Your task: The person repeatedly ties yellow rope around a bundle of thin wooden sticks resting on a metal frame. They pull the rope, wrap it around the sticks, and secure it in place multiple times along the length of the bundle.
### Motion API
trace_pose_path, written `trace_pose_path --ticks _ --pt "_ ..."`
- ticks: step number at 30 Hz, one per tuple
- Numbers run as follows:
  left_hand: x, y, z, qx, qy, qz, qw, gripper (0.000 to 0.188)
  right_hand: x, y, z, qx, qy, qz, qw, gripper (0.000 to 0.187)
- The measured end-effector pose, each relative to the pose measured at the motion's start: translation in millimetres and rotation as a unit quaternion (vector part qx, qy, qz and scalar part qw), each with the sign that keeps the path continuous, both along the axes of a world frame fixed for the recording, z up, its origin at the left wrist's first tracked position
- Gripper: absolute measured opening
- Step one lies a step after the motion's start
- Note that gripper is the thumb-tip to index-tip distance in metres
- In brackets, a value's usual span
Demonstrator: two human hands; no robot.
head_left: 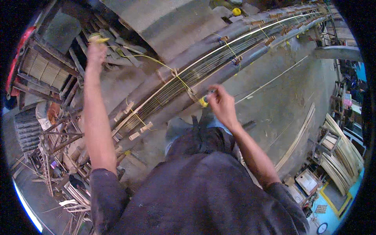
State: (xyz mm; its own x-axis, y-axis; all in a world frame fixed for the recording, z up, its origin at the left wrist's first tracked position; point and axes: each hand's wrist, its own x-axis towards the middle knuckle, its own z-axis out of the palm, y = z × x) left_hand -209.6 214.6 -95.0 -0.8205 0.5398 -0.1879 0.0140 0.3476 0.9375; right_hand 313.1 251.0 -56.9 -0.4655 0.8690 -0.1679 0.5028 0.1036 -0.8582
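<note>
Raised at the upper left, my left hand (96, 55) is closed, somewhat blurred, round a small bundle of yellow cord (97, 38). From it the yellow strand (152, 58) stretches across to the near end of a long frame of slats (160, 96) and passes over the slats. My right hand (222, 103) is at the frame's near side with its fingers pinched together. Yellow wrapping (203, 101) shows right beside those fingertips; what they grip is mostly hidden. Wooden pegs (145, 127) with cord between them cross the slats in several places.
Two thick dark poles (250, 58) flank the slats, running to the upper right. A yellow ball (236, 11) lies beyond them. Wooden racks (45, 70) and scrap strips (76, 199) crowd the left. Long pale strips (340, 156) are stacked at the right, with others on the floor.
</note>
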Motion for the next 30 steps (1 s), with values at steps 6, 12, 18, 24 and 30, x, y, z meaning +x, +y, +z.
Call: trace_pose_path --ticks 6,12,18,24,30 --pt "186 12 65 -0.105 0.256 -0.284 0.918 0.041 -57 90 -116 -0.264 -0.008 0.019 0.964 0.011" --pt "325 -61 67 -0.259 0.274 -0.270 0.886 0.041 29 46 -22 -0.265 0.007 -0.106 0.958 0.023" --pt "318 -67 95 -0.250 0.282 -0.245 0.893 0.062 16 37 4 -0.175 -0.023 0.217 0.960 0.020" --pt "282 -122 133 -0.163 0.155 -0.237 0.945 0.054 5 9 32 -0.121 -0.098 0.447 0.881 0.032" --pt "237 -228 125 -0.013 -0.069 -0.243 0.967 0.034 -52 -146 -31 -0.629 0.058 0.111 0.767 0.044"
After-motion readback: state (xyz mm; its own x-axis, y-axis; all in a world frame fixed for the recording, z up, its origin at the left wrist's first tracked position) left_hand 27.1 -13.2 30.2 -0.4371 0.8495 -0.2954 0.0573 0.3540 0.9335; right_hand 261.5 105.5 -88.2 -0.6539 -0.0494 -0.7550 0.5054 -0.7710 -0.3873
